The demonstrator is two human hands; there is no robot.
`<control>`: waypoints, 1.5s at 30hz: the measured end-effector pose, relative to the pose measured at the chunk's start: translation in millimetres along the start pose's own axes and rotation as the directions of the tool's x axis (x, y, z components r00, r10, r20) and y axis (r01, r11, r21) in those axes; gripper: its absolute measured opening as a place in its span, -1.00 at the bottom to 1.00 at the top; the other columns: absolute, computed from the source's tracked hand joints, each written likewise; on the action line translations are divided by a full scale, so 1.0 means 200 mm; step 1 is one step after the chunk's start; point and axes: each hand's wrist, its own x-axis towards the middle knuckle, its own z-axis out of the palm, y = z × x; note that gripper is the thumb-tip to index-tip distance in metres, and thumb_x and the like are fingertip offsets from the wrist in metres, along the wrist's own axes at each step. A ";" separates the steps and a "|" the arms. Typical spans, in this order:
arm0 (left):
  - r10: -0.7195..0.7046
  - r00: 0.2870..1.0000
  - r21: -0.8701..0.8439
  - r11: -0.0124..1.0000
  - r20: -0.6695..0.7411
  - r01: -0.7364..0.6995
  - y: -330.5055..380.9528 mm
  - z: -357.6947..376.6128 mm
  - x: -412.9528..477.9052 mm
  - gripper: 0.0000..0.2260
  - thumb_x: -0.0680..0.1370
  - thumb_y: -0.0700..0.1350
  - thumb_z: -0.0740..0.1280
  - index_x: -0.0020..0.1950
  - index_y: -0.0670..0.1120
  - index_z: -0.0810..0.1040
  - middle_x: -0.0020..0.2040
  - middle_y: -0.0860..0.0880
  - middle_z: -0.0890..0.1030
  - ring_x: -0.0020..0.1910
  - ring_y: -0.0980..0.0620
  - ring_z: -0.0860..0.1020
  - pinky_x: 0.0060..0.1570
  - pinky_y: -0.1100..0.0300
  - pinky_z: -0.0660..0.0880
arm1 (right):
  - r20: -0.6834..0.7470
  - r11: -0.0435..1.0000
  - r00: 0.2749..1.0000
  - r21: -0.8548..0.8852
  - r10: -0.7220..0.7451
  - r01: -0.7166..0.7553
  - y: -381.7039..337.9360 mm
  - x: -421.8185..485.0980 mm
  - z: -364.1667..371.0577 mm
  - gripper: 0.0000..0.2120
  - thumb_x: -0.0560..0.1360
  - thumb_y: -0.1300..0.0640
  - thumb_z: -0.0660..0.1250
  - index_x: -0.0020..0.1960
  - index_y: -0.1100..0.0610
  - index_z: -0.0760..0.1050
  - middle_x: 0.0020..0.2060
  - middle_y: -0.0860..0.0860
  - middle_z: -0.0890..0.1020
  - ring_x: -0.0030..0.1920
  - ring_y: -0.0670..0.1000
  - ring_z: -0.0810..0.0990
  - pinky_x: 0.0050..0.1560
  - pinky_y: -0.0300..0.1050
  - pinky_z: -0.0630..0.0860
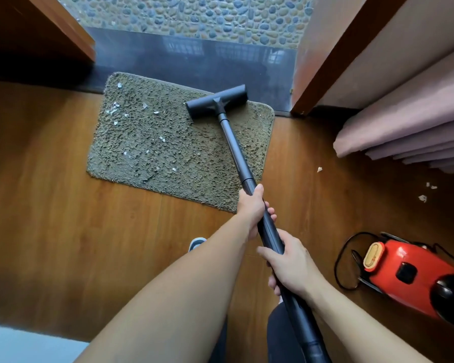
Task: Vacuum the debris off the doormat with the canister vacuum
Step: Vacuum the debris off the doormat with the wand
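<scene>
A shaggy olive doormat [155, 142] lies on the wooden floor in front of an open doorway. White debris bits [113, 108] are scattered over its left and middle parts. The dark floor nozzle [215, 104] sits on the mat's far right corner, at the end of a dark wand [235, 148]. My left hand [252, 205] grips the wand further forward, and my right hand [291, 265] grips it behind, closer to my body. The red canister vacuum [409, 276] stands on the floor at the right.
A black cord [338, 260] loops beside the canister. Several white scraps [422, 197] lie on the floor at the right, near a pink curtain [404, 127]. A dark stone threshold [194, 58] and pebble paving lie beyond the mat. Wooden door frames flank the opening. My shoe [195, 243] shows below the left arm.
</scene>
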 end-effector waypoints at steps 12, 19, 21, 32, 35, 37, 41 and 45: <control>-0.039 0.998 -0.028 0.999 -0.042 0.037 -0.05 -0.01 -0.10 -0.82 0.67 0.01 0.21 0.14 -0.07 0.30 -0.27 -0.07 0.40 -0.48 0.06 0.42 -0.46 0.21 0.48 | 0.063 0.999 0.997 -0.024 0.034 -0.033 0.01 -0.10 -0.03 -0.83 0.59 0.08 0.32 0.17 -0.01 0.43 -0.40 0.09 0.58 -0.48 0.11 0.58 -0.42 -0.02 0.60; -0.079 0.995 -0.100 0.992 -0.060 0.073 -0.32 -0.01 -0.24 -0.83 0.68 0.02 0.19 0.18 -0.05 0.34 -0.28 -0.07 0.39 -0.51 0.08 0.41 -0.47 0.24 0.49 | 0.107 0.994 0.991 -0.084 0.083 -0.074 0.20 -0.27 -0.05 -0.64 0.60 0.09 0.33 0.34 -0.11 0.33 -0.36 0.10 0.61 -0.55 0.03 0.55 -0.49 -0.08 0.57; -0.067 0.996 -0.109 0.992 -0.065 0.060 -0.35 -0.03 -0.24 -0.84 0.69 0.02 0.18 0.18 -0.04 0.34 -0.28 -0.08 0.40 -0.51 0.08 0.41 -0.48 0.24 0.49 | 0.114 0.992 0.989 -0.097 0.096 -0.085 0.22 -0.27 -0.03 -0.62 0.61 0.06 0.33 0.36 -0.13 0.29 -0.32 0.13 0.64 -0.54 0.03 0.56 -0.47 -0.09 0.58; -0.013 0.995 -0.078 0.997 -0.095 0.005 -0.01 -0.21 -0.04 -0.76 0.68 0.02 0.19 0.28 -0.04 0.29 -0.27 -0.07 0.41 -0.49 0.07 0.42 -0.48 0.23 0.49 | 0.078 0.993 0.997 -0.118 -0.001 0.011 -0.08 -0.04 0.12 -0.73 0.60 0.09 0.33 0.27 -0.07 0.43 -0.49 0.02 0.57 -0.59 0.02 0.54 -0.47 -0.05 0.60; 0.002 0.996 -0.075 0.997 -0.091 -0.008 0.13 -0.26 0.03 -0.80 0.68 0.01 0.19 0.24 -0.04 0.29 -0.28 -0.07 0.40 -0.48 0.07 0.43 -0.47 0.21 0.50 | 0.075 0.994 0.997 -0.105 -0.019 0.027 -0.20 0.04 0.16 -0.81 0.58 0.09 0.34 0.17 -0.08 0.46 -0.43 0.05 0.58 -0.55 0.08 0.57 -0.46 0.02 0.61; 0.010 0.996 -0.075 0.997 -0.085 -0.017 0.22 -0.29 0.07 -0.84 0.69 0.00 0.18 0.17 -0.04 0.29 -0.30 -0.07 0.39 -0.48 0.06 0.42 -0.45 0.19 0.50 | 0.079 0.995 0.997 -0.095 -0.028 0.036 -0.28 0.09 0.19 -0.84 0.58 0.09 0.33 0.13 -0.07 0.46 -0.37 0.11 0.59 -0.53 0.10 0.57 -0.48 -0.01 0.59; -0.010 0.998 -0.078 0.997 -0.060 0.006 0.34 -0.34 0.11 -0.85 0.69 -0.01 0.18 0.14 -0.04 0.26 -0.30 -0.07 0.37 -0.48 0.04 0.41 -0.43 0.16 0.48 | 0.093 0.995 0.995 -0.084 -0.038 0.046 -0.36 0.15 0.22 -0.92 0.58 0.10 0.33 0.04 -0.03 0.45 -0.35 0.11 0.58 -0.54 0.09 0.57 -0.50 -0.09 0.51; -0.013 0.998 -0.074 0.997 -0.056 0.008 0.35 -0.35 0.10 -0.83 0.69 0.00 0.18 0.15 -0.06 0.25 -0.30 -0.08 0.37 -0.48 0.04 0.41 -0.43 0.16 0.50 | 0.100 0.997 0.995 -0.068 -0.027 0.034 -0.38 0.15 0.24 -0.92 0.58 0.12 0.32 0.03 -0.01 0.44 -0.32 0.12 0.55 -0.54 0.09 0.56 -0.49 -0.09 0.51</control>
